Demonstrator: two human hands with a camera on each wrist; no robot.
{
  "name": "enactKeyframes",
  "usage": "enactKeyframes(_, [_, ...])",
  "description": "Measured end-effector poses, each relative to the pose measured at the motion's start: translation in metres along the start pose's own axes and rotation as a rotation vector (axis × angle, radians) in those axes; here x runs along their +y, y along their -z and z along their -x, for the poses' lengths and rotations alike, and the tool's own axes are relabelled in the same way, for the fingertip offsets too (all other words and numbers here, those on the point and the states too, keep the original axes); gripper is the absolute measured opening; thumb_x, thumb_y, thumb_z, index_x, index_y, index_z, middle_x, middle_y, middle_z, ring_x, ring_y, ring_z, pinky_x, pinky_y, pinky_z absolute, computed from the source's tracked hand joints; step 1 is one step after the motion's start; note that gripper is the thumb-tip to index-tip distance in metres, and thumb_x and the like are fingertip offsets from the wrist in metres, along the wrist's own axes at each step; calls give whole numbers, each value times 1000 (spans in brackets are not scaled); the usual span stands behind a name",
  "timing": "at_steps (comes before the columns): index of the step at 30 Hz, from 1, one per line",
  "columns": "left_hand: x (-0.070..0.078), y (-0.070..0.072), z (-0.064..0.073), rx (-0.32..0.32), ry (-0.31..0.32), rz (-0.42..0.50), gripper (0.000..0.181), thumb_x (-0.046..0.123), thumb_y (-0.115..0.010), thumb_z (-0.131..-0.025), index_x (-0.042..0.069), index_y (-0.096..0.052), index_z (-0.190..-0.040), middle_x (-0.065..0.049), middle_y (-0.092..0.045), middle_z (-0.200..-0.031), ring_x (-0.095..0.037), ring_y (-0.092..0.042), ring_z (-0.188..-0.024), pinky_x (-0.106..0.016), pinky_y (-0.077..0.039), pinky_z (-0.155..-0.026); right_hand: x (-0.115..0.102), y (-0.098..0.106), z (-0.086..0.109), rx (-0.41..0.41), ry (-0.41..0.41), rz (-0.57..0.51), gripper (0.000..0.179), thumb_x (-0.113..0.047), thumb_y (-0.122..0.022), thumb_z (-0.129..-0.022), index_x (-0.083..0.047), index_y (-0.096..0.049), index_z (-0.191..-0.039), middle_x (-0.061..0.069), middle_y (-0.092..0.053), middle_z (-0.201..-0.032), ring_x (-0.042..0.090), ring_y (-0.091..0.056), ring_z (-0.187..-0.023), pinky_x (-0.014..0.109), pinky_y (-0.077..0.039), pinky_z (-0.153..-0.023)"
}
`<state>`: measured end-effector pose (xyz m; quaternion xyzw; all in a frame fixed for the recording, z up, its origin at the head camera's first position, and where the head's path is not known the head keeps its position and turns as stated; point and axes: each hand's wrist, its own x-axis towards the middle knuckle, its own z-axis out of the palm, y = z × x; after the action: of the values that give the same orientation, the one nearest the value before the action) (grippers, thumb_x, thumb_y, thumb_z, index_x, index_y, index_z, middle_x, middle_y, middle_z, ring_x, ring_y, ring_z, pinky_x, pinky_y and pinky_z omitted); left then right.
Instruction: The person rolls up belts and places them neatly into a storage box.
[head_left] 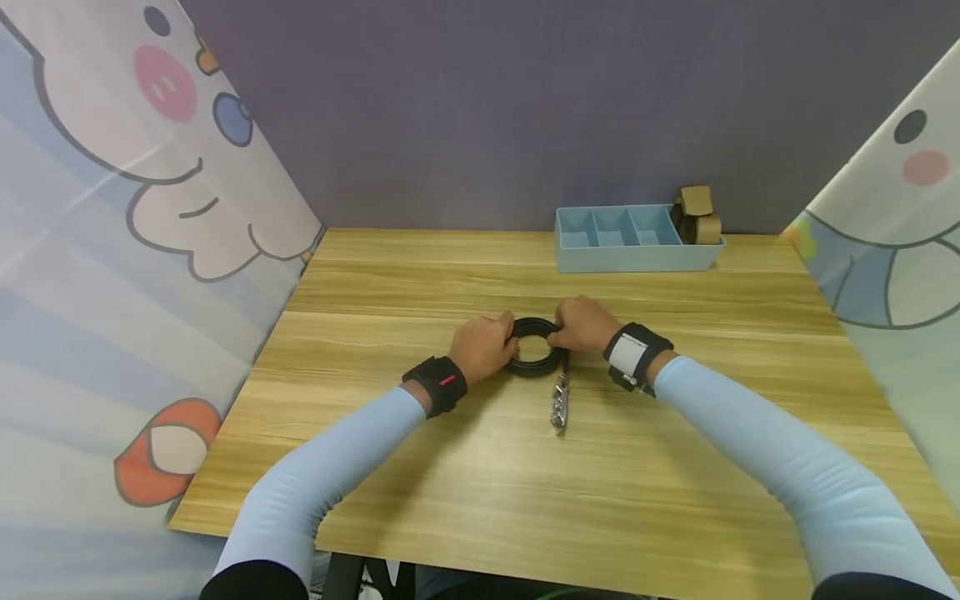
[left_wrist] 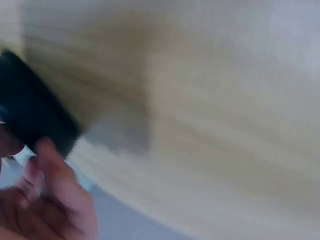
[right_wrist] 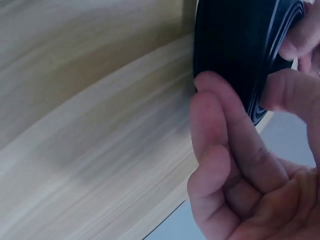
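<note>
A black belt (head_left: 534,367), rolled into a ring, is held low over the wooden table between both hands. Its silver metal buckle (head_left: 560,404) extends from the roll toward the table's front edge. On the left side of the roll, my left hand (head_left: 482,346) pinches the band between thumb and fingers. My right hand (head_left: 587,325) grips the opposite side, near where the end with the buckle leaves the coil. In the right wrist view the flat, wide outer face of the belt (right_wrist: 232,45) shows between thumb and fingertips. The left wrist view is blurred.
At the back of the wooden table (head_left: 420,275) stands a light blue divided box (head_left: 633,261) with several compartments. A brown object (head_left: 696,202) sticks up from its right end. A grey wall rises behind, and cartoon-printed curtains (head_left: 97,333) hang on both sides.
</note>
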<state>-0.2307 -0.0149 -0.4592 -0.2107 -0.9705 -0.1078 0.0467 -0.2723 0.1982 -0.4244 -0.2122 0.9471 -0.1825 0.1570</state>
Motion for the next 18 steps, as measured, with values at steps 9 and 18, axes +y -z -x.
enactKeyframes(9, [48, 22, 33, 233, -374, -308, 51, 70, -53, -97, 21, -65, -106, -1, -67, -100, -18, -67, -83, -32, -54, -64, -5, -1, 1, -27, -25, -1, 27, -19, -73, -90, 5, -71, -103, 12, -70, -83, 17, -55, -63, 29, -45, -61])
enactKeyframes(18, [79, 10, 62, -130, -252, -188, 50, 60, -61, -96, 24, -50, -63, 13, -36, -52, -3, -32, -46, -23, -25, -37, -1, -4, 5, 36, 70, 78, 35, -20, -76, -88, -4, -60, -114, 2, -54, -74, 17, -47, -63, 30, -39, -61])
